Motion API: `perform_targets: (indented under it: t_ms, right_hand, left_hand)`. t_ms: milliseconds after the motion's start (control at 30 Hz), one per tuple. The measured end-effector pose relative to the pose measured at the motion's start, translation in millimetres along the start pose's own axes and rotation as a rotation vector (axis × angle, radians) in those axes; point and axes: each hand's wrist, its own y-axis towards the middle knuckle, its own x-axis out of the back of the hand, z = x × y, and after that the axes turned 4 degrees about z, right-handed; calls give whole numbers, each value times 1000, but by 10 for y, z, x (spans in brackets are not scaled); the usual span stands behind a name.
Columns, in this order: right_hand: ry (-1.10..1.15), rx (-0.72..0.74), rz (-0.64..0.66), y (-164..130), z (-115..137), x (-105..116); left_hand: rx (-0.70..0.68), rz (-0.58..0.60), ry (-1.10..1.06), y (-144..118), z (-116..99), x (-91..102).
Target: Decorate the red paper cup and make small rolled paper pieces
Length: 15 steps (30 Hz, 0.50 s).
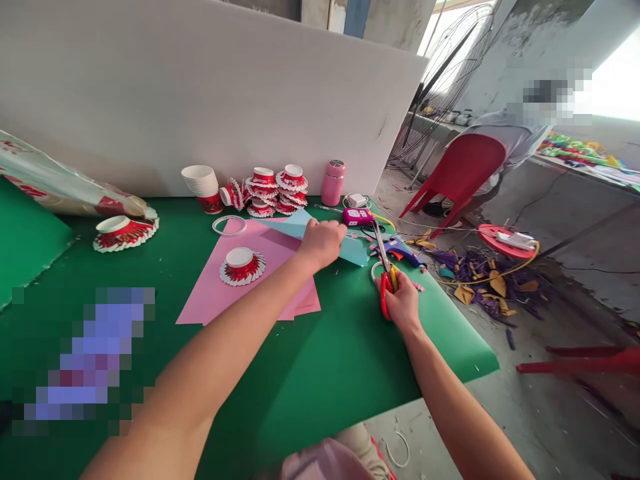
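Note:
My left hand [321, 243] grips the near edge of a light blue paper sheet [300, 225] that lies partly over pink paper sheets [273, 263] on the green table [310, 373]. My right hand [400, 301] is closed on the red and yellow handles of a pair of scissors [384, 267], whose blades point away from me toward the blue sheet's right corner. A cut red-and-white paper cup with fanned strips [243, 265] rests on the pink paper.
Stacked cut cups [277, 190], plain white cups [201, 181], a pink bottle [333, 183], a magenta box [357, 216] and a blue glue gun [403, 252] stand near the white board. Another cut cup [125, 232] lies left. Paper scraps [480, 280] and red chairs [457, 177] occupy the floor right.

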Motion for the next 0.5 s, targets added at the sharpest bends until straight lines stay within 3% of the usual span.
perform_targets:
  t_ms: [133, 333, 500]
  right_hand:
    - [33, -17, -6, -9, 24, 1]
    - [60, -47, 0, -20, 47, 5]
    - [88, -67, -7, -24, 78, 9]
  left_hand:
    - [65, -85, -29, 126, 48, 313]
    - [52, -41, -70, 150, 34, 588]
    - [36, -107, -86, 191, 94, 824]
